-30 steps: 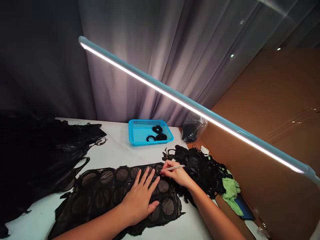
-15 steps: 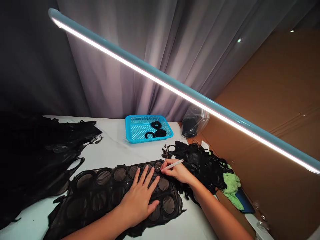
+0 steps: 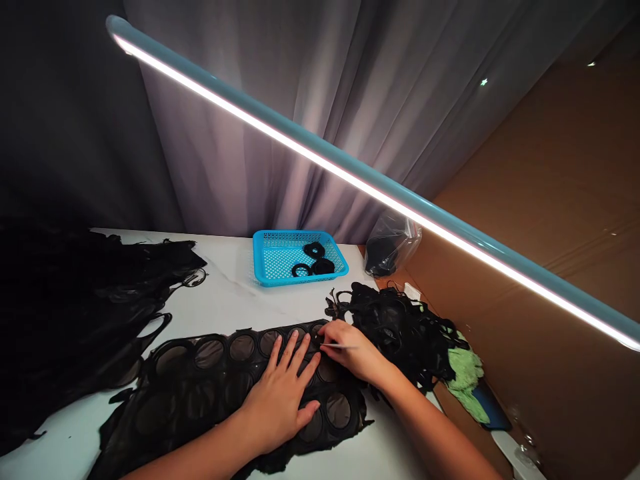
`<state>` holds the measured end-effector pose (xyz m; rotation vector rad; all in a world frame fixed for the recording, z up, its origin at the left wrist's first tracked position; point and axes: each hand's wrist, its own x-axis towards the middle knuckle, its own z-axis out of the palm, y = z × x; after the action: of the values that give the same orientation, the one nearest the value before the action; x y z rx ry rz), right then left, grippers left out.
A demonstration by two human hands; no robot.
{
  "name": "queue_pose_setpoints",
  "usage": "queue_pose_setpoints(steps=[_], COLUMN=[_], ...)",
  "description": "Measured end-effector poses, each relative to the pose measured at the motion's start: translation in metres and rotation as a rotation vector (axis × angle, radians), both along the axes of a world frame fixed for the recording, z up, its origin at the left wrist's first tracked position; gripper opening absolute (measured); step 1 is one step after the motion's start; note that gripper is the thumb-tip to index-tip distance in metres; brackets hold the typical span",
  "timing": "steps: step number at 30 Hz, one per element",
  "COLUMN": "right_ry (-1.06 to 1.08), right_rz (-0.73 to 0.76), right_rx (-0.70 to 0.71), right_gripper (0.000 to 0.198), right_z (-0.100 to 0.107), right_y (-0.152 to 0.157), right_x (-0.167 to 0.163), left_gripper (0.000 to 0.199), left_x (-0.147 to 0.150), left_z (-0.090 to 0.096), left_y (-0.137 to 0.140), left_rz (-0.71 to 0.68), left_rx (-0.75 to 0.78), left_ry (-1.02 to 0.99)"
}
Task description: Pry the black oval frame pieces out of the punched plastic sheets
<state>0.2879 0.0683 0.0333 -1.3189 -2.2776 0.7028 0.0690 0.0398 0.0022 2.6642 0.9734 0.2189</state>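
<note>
A black rubbery sheet [image 3: 215, 353] with rows of moulded rings lies on the white table. My left hand [image 3: 280, 393] rests flat across it, fingers spread, pressing on the rings. At the sheet's upper right corner, my right hand [image 3: 353, 350] is closed on a slim pale tool [image 3: 341, 346], whose kind I cannot make out. The tip and the spot it works on, by the corner ring, are hidden behind the fingers. Just to the right sits a tangled heap of black rubber scraps [image 3: 395, 327].
Behind the sheet is a blue basket [image 3: 257, 263] with several black rings [image 3: 315, 251]. More black sheets [image 3: 90, 320] pile up at left. A clear bag [image 3: 393, 243], a green cloth [image 3: 464, 373] and a brown wall are at right. A lit tube lamp [image 3: 300, 143] crosses above.
My right hand has turned, and the tool in it has swung from pointing up and right to lying nearly level. My left hand stays on the sheet. The view has shifted slightly.
</note>
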Motion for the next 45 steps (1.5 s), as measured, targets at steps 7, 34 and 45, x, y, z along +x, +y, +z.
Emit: queue_pose_setpoints(steps=[7,34,45], right_ry=[-0.219,0.264,-0.300], right_rz=[-0.557,-0.097,-0.176], right_rx=[0.331,-0.237,0.229], right_gripper=[0.017,0.012,0.013], right_z=[0.000,-0.002,-0.004], right_y=[0.010,-0.048,-0.060], right_x=[0.030,0.013,0.000], left_gripper=[0.072,0.069,0.065], left_x=[0.001,-0.012,-0.013], left_z=[0.004,-0.004,0.000], left_y=[-0.001,-0.019,-0.019], left_rz=[0.029,-0.180,-0.179], left_rx=[0.060,0.097,0.075], left_ry=[0.016,-0.073,-0.072])
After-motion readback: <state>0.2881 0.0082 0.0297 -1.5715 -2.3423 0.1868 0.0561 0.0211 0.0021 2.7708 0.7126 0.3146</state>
